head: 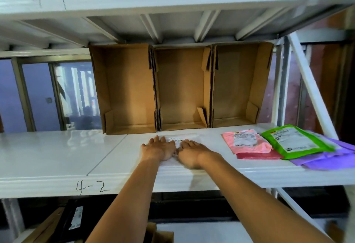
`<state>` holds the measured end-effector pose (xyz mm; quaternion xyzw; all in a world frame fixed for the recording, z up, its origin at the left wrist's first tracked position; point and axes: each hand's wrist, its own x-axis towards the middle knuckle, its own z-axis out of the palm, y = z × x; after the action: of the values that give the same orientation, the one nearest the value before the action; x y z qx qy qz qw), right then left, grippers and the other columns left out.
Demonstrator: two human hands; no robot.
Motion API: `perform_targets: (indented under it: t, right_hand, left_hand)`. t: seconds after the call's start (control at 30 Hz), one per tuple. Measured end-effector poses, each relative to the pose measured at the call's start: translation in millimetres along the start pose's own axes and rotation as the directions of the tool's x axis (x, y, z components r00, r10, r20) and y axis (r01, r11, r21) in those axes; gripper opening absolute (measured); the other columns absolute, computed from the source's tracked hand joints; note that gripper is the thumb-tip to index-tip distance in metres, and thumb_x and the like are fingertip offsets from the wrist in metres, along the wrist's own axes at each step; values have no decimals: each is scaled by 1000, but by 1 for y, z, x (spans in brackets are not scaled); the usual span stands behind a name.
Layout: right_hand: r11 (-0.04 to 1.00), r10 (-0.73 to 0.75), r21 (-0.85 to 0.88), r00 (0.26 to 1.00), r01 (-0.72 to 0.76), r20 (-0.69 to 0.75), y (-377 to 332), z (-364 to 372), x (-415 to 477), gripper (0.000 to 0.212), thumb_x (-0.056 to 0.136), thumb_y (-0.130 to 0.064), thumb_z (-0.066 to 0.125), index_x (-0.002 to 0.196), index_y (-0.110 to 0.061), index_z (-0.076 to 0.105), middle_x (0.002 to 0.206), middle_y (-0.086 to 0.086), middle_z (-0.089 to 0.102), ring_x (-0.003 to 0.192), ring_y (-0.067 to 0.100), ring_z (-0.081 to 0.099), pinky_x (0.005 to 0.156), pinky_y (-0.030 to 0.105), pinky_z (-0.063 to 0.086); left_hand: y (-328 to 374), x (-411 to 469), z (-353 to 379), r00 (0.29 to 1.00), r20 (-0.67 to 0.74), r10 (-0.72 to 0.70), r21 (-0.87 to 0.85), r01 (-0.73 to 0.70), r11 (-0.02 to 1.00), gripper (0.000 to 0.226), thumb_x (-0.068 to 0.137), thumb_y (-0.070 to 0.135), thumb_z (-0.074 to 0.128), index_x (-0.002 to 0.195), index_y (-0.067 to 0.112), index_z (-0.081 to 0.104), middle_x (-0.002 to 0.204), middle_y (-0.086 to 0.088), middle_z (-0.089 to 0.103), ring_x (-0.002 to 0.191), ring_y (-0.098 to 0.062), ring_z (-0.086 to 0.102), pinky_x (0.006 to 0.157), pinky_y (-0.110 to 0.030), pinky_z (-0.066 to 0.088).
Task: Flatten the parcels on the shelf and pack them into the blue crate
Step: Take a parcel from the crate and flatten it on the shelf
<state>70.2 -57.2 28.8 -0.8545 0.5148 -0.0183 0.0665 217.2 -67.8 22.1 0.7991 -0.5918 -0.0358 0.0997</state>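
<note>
Head view, the only 1 supplied: the left hand [158, 148] and the right hand [190, 153] lie side by side, thumbs almost touching. Both are palm down with fingers straight, spread flat and holding nothing, pressing on a flat white plastic mailer parcel [177, 139]. The parcel rests on the glossy white metal shelf [57, 152] marked 4-2. It sits under both palms and shows just past the fingertips, short of the middle 1 of 3 open brown cardboard bins [182, 89] beyond the hands. Step in hand, by judgement: flattening. To do it well, press from the centre and sweep each palm outward, left hand leftward and right hand rightward, so trapped air leaves at the edges. Straight fingers should stop the film bunching, and the parcel must not slide on the slick shelf. Orientation: the printed label strip lies face up just past the fingertips and runs side to side, parallel to the shelf front. The outline is white on white, so the long axis cannot be fixed with confidence, though the label suggests it runs across the hands. Right of the right hand, well apart from it, lie a pink plastic mailer [247, 141] on a red plastic mailer [257, 156], a green plastic mailer [295, 141] and purple plastic mailers [326, 159], overlapping. The blue crate is not in view.
</note>
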Motion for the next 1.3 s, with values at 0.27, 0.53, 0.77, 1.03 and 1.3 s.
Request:
perform_targets:
  t: [0.27,0.53,0.77,1.03,1.3]
  right_hand:
    - [999,-41,24,995,43,-94,-10,10,-47,64,105,-42,24,159,-12,9,167,6,1,154,22,2,124,42,4]
    - [999,-24,44,998,26,-53,-10,7,-46,67,103,-48,24,160,-16,9,168,3,0,154,22,2,124,42,5]
    - [996,-44,76,998,48,-49,-6,4,-63,64,105,-50,14,160,-19,6,167,0,-4,154,18,-1,124,38,3]
    - [998,-41,49,997,44,-58,6,12,-67,68,101,-61,7,160,-28,9,167,-5,-1,154,15,-2,124,41,5]
    - [999,-36,26,997,38,-71,-2,0,-78,58,103,-55,14,158,-38,15,166,0,12,152,23,9,120,46,11]
  left_hand:
    - [6,-17,-7,992,-101,71,56,-66,996,63,97,48,23,146,16,44,154,-13,40,142,-29,34,110,-51,32]
    - [-9,-67,-14,984,53,169,-26,-168,985,68,99,57,25,159,25,22,167,4,6,154,-21,10,123,-44,13]
    - [-42,-85,-9,984,75,161,16,-163,986,75,95,60,6,161,24,9,168,4,1,155,-15,1,124,-46,10]
    - [-53,-101,-7,988,28,150,43,-151,988,65,105,54,8,161,21,7,168,4,4,155,-15,5,123,-38,9]
    - [-57,-111,3,946,-111,304,121,-291,949,57,106,45,5,161,29,7,168,5,-2,155,-17,2,125,-43,7]
